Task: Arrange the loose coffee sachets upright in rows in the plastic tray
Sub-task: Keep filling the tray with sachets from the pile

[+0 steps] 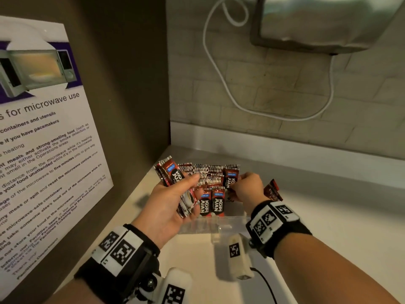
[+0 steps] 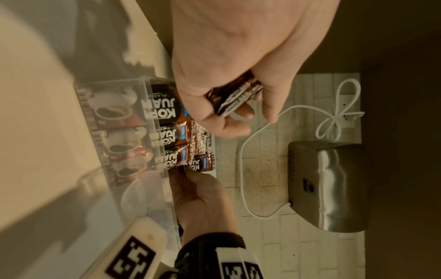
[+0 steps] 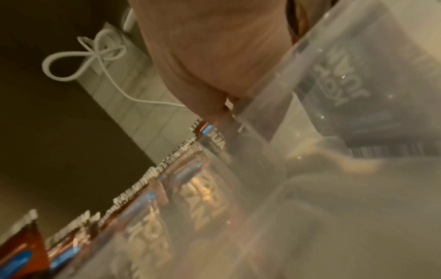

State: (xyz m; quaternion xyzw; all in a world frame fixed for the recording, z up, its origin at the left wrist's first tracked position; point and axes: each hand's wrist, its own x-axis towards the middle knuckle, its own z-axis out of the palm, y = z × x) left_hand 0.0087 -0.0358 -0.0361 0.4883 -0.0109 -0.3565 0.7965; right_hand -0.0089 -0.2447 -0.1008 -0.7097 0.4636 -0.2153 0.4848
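My left hand has its grip closed round a bundle of coffee sachets, thumb on top, fingers curled under; bundle is tilted, held above the left end of the plastic tray. My right hand is down inside the tray at its right side, fingers curled, pinching the top of an upright sachet in the back row. The tray is clear plastic and sits on the pale counter close to the back wall. Inside it: sachets standing upright in rows, barcode edges up at the back, two front sachets facing me with labels readable. The right part of the tray near my right wrist shows bare floor. One loose sachet lies outside the tray, just right of my right hand, on the counter. Right wrist view is blurred; it shows only the tray wall and sachet tops. On the wall above: a steel dryer unit with a white cable. Microwave notice on the left panel.
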